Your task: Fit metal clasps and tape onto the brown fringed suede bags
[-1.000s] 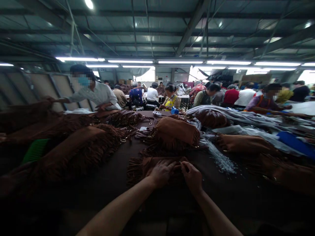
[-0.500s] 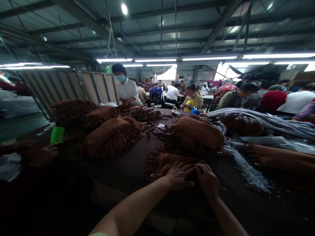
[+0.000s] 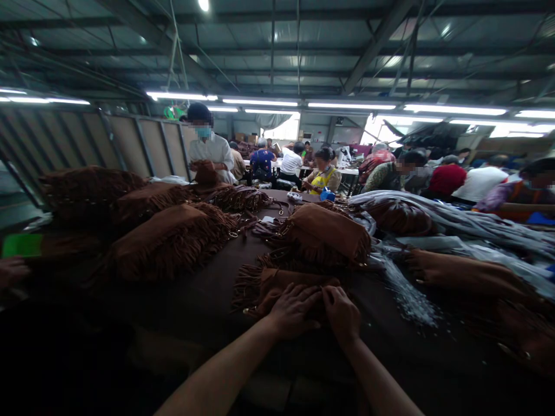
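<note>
A brown fringed suede bag [image 3: 260,283] lies flat on the dark table [image 3: 195,312] in front of me. My left hand [image 3: 292,311] rests on its near edge with fingers spread and pressed down. Right beside it, my right hand [image 3: 342,312] has its fingers curled in a pinch on the bag's edge; what it pinches is hidden. The two hands touch each other.
Piles of brown fringed bags [image 3: 169,237] fill the left and middle [image 3: 329,231]. Grey plastic sleeves [image 3: 455,219] lie at the right. A green comb [image 3: 21,245] and another person's hand [image 3: 11,271] are at far left. A masked person [image 3: 208,147] stands behind; several people sit beyond.
The view swung left and then slightly back. My hands stay on the same bag; the left fingers shifted a little. The green comb at left dropped lower and the masked person lifted a bag.
</note>
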The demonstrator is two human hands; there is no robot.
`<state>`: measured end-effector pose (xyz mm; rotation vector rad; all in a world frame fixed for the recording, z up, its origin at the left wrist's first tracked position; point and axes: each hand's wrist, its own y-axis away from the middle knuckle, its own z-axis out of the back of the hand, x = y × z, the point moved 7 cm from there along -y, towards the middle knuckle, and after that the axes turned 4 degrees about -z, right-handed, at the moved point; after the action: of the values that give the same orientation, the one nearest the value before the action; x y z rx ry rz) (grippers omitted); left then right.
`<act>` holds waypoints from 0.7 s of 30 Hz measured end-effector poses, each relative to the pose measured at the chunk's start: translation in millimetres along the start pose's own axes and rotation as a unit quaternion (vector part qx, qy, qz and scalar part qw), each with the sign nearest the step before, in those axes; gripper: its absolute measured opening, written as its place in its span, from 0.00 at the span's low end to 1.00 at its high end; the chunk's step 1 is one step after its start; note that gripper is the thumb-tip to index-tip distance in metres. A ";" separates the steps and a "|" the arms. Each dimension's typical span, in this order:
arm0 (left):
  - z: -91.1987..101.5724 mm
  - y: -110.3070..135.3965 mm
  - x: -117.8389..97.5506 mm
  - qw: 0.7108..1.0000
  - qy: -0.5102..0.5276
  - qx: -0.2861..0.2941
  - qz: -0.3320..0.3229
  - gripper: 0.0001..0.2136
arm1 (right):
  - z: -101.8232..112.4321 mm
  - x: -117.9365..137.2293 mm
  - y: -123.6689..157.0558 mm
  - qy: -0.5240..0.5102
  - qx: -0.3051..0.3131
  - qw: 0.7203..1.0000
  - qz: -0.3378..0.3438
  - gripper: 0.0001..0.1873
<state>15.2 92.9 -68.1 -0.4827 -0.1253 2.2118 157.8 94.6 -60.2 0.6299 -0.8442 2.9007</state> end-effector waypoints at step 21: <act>-3.0 0.8 -1.5 0.998 -0.051 -0.038 -0.020 0.38 | -6.5 -0.9 5.1 0.004 -0.018 1.000 -0.015 0.13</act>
<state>16.6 91.0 -70.6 -0.4053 -0.2725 2.1986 155.5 93.7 -68.2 0.6231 -0.8773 2.8532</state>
